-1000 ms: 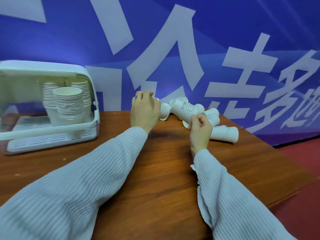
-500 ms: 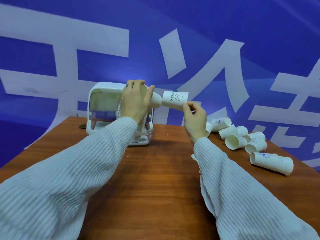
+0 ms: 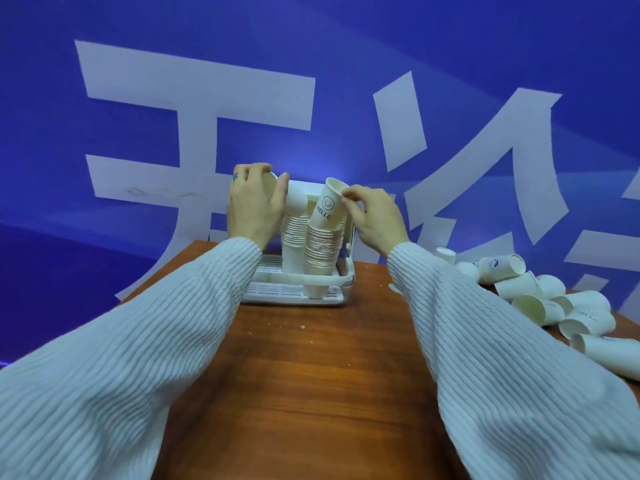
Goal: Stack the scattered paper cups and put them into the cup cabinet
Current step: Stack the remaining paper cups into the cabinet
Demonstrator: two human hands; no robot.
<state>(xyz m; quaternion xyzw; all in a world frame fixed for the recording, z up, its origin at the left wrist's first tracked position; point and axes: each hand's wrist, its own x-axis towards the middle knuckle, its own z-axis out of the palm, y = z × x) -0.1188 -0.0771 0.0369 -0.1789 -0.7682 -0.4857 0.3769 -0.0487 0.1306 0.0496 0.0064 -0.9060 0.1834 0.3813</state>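
- We start with the HELLO cup (image 3: 327, 206): our right hand (image 3: 375, 221) pinches its rim with fingers and thumb, and it sits tilted, nested into the top of the front stack (image 3: 321, 252) inside the cup cabinet (image 3: 298, 292).
- Our left hand (image 3: 254, 206) is curled around a plain cup (image 3: 296, 199) held on its side, level with the cabinet's top and left of the HELLO cup.
- The cabinet holds two tall nested stacks — the front one and a rear stack (image 3: 292, 244) just behind it on the left — both standing on the slatted tray.
- Risk, as we judge it: the HELLO cup leans left, so pressing it down crooked could jam its rim or tip the tall front stack, which already reaches near the cabinet's top.
- The plain cup could knock either stack if we bring it in sideways.
- Right of the cabinet, well apart from it, loose cups (image 3: 540, 299) lie scattered on the wooden table (image 3: 311, 393) — much remains to be gathered.
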